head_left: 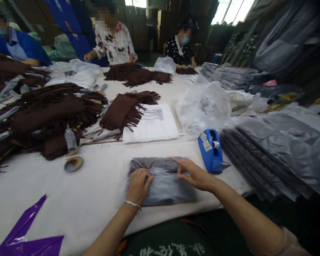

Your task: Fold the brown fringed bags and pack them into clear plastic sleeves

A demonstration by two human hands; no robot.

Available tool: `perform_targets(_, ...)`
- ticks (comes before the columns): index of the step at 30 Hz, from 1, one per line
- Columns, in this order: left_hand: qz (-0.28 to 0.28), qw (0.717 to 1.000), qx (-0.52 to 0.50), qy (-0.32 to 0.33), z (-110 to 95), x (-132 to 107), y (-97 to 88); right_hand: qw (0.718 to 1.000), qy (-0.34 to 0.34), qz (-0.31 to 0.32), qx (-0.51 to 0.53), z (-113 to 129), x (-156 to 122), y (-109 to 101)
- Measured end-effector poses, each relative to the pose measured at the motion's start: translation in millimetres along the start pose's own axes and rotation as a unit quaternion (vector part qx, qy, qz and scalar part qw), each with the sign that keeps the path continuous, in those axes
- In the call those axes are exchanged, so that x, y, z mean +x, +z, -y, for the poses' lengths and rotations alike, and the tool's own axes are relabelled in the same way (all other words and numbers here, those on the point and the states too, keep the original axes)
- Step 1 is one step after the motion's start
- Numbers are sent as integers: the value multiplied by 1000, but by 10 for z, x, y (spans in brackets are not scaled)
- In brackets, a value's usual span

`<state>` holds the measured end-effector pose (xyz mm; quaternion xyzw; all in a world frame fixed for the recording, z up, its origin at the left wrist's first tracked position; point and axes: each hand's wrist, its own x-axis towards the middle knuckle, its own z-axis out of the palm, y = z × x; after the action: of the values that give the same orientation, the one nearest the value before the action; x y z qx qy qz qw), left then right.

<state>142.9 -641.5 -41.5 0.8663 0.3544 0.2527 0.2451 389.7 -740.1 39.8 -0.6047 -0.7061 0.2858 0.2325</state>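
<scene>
Head view shows a flat, grey, slightly wrinkled bag point(165, 186) at the white table's point(69, 188) near edge, the left hand point(137, 186) pressing it with curled fingers, the right hand point(196, 175) touching its folded top with fingers open.

Bare table point(77, 199) leftward; tape dispenser point(212, 151) close on the right.

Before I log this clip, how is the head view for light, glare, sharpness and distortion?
Head view: daylight through the windows blows out the top edge, and the right side sinks into darkness. Head view: the left hand and right hand on the grey bag are evenly lit and sharp. Head view: the wide-angle lens stretches the packed bags near the frame edge.
</scene>
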Motion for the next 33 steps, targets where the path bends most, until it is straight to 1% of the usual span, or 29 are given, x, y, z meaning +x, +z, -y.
perform_targets(1,1,1000,6,0,-7,-2,-4,998,-18,45,-32,23,152,22)
perform_targets(3,3,1000,22,-1,-24,-6,-11,990,-32,102,-96,11,368,87)
perform_targets(5,5,999,35,2,-40,-9,-16,981,-34,124,-146,-40,469,166)
perform_targets(6,5,999,40,4,-45,-9,-17,978,-30,123,-165,-69,486,200)
perform_targets(7,4,999,44,7,-48,-9,-19,976,-20,114,-184,-98,488,223)
perform_targets(9,0,999,48,12,-50,-8,-20,970,18,76,-228,-153,467,231)
perform_targets(11,-3,999,52,13,-50,-8,-17,958,74,20,-275,-212,432,192)
perform_targets(13,-3,998,55,12,-52,-7,-6,953,108,-39,-280,-278,387,148)
perform_targets(15,-2,999,53,13,-56,-6,10,966,94,-79,-227,-348,334,142)
perform_targets(16,-2,999,50,12,-57,-6,16,975,73,-81,-194,-381,307,157)
perform_targets(18,-5,999,44,8,-48,-10,13,985,39,-65,-152,-436,266,200)
perform_targets(19,-6,999,44,6,-34,-17,-4,986,38,-65,-148,-453,256,214)
perform_targets(21,-8,999,51,2,20,-46,-75,982,58,-100,-147,-445,267,207)
perform_targets(23,-7,998,69,0,103,-93,-192,980,80,-131,-128,-364,328,168)
perform_targets(24,-7,997,77,-5,150,-119,-257,982,81,-126,-113,-294,378,153)
perform_targets(25,-6,996,82,-14,197,-144,-319,987,75,-104,-97,-208,440,150)
perform_targets(28,-6,995,75,-58,319,-190,-439,997,31,3,-65,110,700,247)
perform_targets(31,-15,994,57,-97,392,-205,-423,991,-15,107,-76,401,1022,468)
perform_targets(33,-25,992,54,-109,412,-217,-370,981,-31,155,-112,528,1221,637)
